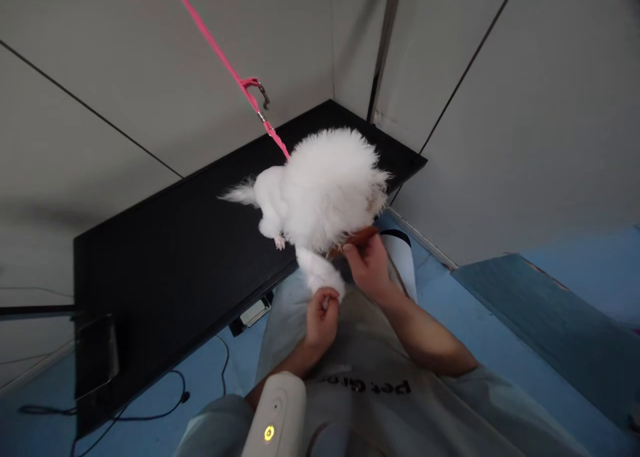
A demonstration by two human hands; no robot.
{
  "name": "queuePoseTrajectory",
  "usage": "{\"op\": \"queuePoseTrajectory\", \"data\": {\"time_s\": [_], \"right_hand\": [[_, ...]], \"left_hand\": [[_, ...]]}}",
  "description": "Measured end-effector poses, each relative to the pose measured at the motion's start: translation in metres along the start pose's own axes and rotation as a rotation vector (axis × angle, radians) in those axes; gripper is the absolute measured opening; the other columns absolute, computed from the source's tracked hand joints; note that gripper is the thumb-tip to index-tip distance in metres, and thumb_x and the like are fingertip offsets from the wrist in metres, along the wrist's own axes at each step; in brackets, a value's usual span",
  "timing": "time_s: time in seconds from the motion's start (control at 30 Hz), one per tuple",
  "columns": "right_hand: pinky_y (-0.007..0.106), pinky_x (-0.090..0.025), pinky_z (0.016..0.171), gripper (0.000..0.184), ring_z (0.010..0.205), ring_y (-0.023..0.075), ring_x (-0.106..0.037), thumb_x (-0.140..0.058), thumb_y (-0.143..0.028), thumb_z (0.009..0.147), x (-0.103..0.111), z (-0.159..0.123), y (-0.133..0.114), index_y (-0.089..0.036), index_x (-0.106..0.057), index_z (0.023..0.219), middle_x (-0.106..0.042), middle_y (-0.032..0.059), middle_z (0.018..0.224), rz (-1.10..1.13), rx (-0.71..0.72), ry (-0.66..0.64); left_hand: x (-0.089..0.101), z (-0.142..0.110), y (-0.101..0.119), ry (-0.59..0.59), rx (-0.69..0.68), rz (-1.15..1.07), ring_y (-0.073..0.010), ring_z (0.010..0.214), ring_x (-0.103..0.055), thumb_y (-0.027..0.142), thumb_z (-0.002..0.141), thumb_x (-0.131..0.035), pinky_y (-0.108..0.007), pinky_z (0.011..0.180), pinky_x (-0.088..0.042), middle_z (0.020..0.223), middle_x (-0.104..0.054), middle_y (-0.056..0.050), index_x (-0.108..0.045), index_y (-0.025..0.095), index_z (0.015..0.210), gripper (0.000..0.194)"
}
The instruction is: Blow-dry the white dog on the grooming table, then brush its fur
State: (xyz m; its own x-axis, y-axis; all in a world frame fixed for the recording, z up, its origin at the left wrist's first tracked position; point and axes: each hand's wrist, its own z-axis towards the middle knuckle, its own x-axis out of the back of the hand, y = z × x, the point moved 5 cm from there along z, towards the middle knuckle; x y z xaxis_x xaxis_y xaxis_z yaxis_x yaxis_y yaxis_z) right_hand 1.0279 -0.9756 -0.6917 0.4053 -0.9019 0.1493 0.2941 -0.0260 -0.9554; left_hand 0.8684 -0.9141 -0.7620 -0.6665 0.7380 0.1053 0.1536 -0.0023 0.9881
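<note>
A fluffy white dog (330,184) stands on a black grooming table (200,264), its coat puffed out over the head and body. One leg (320,270) reaches over the table's near edge toward me. My left hand (323,318) is closed around the end of that leg, the paw hidden in the fingers. My right hand (371,267) grips a reddish-brown tool (361,236), partly hidden by fur and fingers, so its exact kind does not show. The tool lies against the fur at the dog's lower right side. A pink leash (215,47) runs up from the dog.
A metal clip (263,96) hangs on the leash. Grey walls (525,124) stand behind the table. Black cables (150,417) lie on the blue floor at lower left. A white device with a yellow light (277,410) is close below me. A teal panel (545,310) is at right.
</note>
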Motion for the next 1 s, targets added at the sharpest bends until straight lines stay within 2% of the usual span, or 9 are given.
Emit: {"op": "queuePoseTrajectory", "data": {"time_s": [0.1,0.2,0.23,0.37,0.5,0.63,0.73,0.9,1.0], "right_hand": [[0.031,-0.051,0.061,0.022,0.063,0.0173,-0.06,-0.059,-0.044,0.086,-0.009,0.002,0.011,-0.023,-0.053,0.083,-0.062,0.0001,0.069,0.05,-0.066,-0.122],[0.034,-0.053,0.068,0.025,0.072,0.0194,-0.064,-0.059,-0.047,0.087,-0.001,0.001,0.016,-0.023,-0.052,0.091,-0.065,0.0025,0.078,0.083,-0.038,0.078],[0.035,-0.054,0.07,0.026,0.075,0.0195,-0.064,-0.06,-0.047,0.086,-0.002,-0.001,0.017,-0.023,-0.052,0.092,-0.065,0.0029,0.082,0.102,-0.022,0.075],[0.032,-0.053,0.066,0.031,0.068,0.0169,-0.061,-0.06,-0.053,0.083,-0.016,-0.008,0.025,-0.024,-0.05,0.086,-0.062,0.0001,0.075,0.179,-0.085,-0.087],[0.034,-0.054,0.072,0.035,0.077,0.0186,-0.063,-0.06,-0.056,0.083,-0.012,-0.012,0.025,-0.024,-0.049,0.093,-0.065,0.003,0.083,0.219,-0.098,0.13],[0.032,-0.053,0.068,0.035,0.071,0.0177,-0.062,-0.059,-0.057,0.083,-0.031,-0.016,0.021,-0.024,-0.05,0.09,-0.064,0.0006,0.078,0.324,-0.121,-0.042],[0.031,-0.052,0.065,0.038,0.068,0.0166,-0.06,-0.06,-0.059,0.081,-0.028,-0.018,0.024,-0.025,-0.047,0.089,-0.061,-0.0009,0.076,0.324,-0.163,0.142],[0.031,-0.054,0.065,0.034,0.066,0.0161,-0.06,-0.058,-0.056,0.085,-0.051,-0.034,0.024,-0.024,-0.051,0.089,-0.062,0.0002,0.077,0.379,-0.202,-0.132],[0.034,-0.055,0.072,0.033,0.074,0.0177,-0.063,-0.056,-0.056,0.084,-0.044,-0.038,0.025,-0.024,-0.049,0.089,-0.062,0.0011,0.081,0.379,-0.207,0.107]], "left_hand": [[0.01,-0.005,-0.003,0.002,0.05,-0.037,-0.0128,0.049,-0.045,0.027,0.073,-0.061,-0.024,0.048,-0.037,0.055,-0.051,0.003,-0.059,0.023,0.074,0.005],[0.021,-0.009,-0.001,-0.003,0.088,-0.063,-0.0121,0.048,-0.046,0.032,0.075,-0.064,-0.024,0.048,-0.038,0.054,-0.051,0.003,-0.059,0.021,0.074,0.012],[0.025,-0.01,0.001,-0.019,0.106,-0.073,-0.012,0.048,-0.048,0.033,0.075,-0.064,-0.024,0.048,-0.038,0.054,-0.052,0.003,-0.059,0.021,0.074,0.014],[0.043,-0.013,0.014,-0.072,0.159,-0.094,-0.0119,0.046,-0.051,0.041,0.078,-0.067,-0.022,0.047,-0.039,0.053,-0.053,0.004,-0.058,0.019,0.077,0.023],[0.064,-0.012,0.032,-0.066,0.128,-0.167,-0.0109,0.045,-0.052,0.048,0.083,-0.066,-0.022,0.047,-0.041,0.056,-0.057,0.005,-0.058,0.02,0.1,0.034],[0.074,-0.008,0.038,-0.03,0.132,-0.298,-0.0084,0.038,-0.045,0.055,0.083,-0.068,-0.018,0.04,-0.034,0.055,-0.056,0.007,-0.053,0.022,0.115,0.049],[0.075,-0.008,0.04,0.021,0.187,-0.413,-0.0059,0.033,-0.035,0.057,0.081,-0.07,-0.015,0.037,-0.027,0.046,-0.046,0.011,-0.054,0.022,0.117,0.053],[0.078,-0.013,0.049,0.088,0.358,-0.6,-0.0033,0.031,-0.027,0.048,0.08,-0.074,-0.013,0.033,-0.019,0.047,-0.042,0.013,-0.056,0.022,0.116,0.047],[0.08,-0.017,0.052,0.072,0.426,-0.74,-0.0036,0.03,-0.023,0.038,0.081,-0.073,-0.013,0.03,-0.017,0.047,-0.036,0.014,-0.057,0.024,0.112,0.038]]}}
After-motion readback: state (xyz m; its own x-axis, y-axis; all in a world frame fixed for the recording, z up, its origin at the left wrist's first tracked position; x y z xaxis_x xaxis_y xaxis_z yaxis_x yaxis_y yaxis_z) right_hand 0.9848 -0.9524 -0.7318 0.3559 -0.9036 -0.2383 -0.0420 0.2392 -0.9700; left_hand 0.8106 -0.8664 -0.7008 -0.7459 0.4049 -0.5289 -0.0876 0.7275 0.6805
